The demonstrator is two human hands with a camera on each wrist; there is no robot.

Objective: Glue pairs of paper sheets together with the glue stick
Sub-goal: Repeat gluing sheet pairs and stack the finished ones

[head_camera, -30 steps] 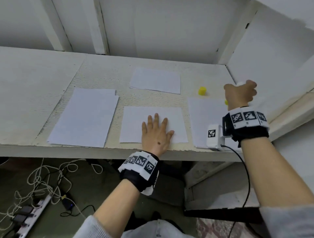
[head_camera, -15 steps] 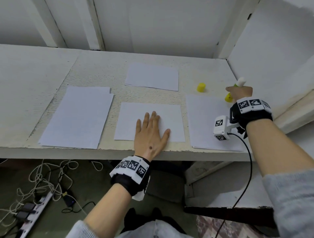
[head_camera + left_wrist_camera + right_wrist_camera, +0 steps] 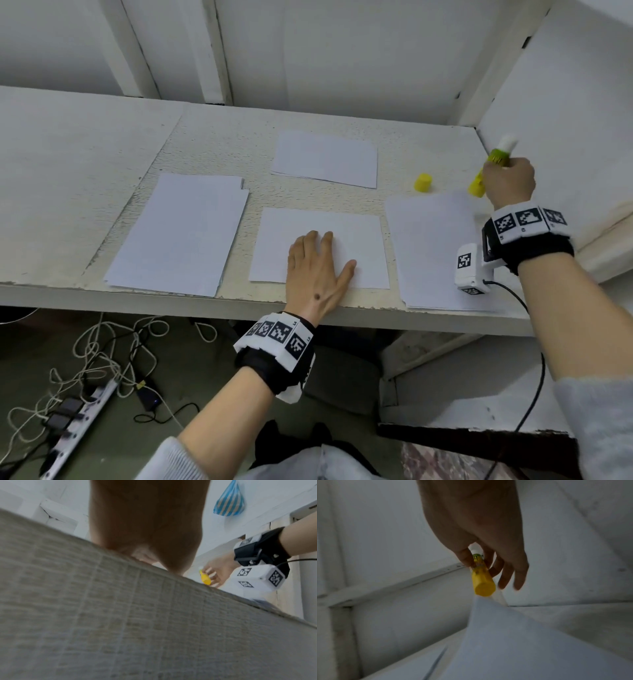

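Note:
My left hand (image 3: 318, 267) lies flat, palm down, on the near part of the middle white sheet (image 3: 359, 236); the left wrist view shows only its palm (image 3: 147, 520) against the table edge. My right hand (image 3: 496, 169) pinches the uncapped yellow glue stick (image 3: 495, 161) between thumb and fingers. The stick's white tip points up and away. Its yellow base (image 3: 484, 588) hangs just over the far corner of the right paper stack (image 3: 431, 246). The same stick (image 3: 205, 578) shows in the left wrist view. The yellow cap (image 3: 423, 182) stands on the table (image 3: 222, 137).
A stack of sheets (image 3: 181, 233) lies at the left and another sheet (image 3: 325, 159) at the back. A white wall (image 3: 565, 102) rises close to my right hand. Cables and a power strip (image 3: 68, 421) lie on the floor under the table's near edge.
My right hand has shifted a little to the right and tilted the glue stick, so its base now shows below the hand. The left hand stays on the middle sheet.

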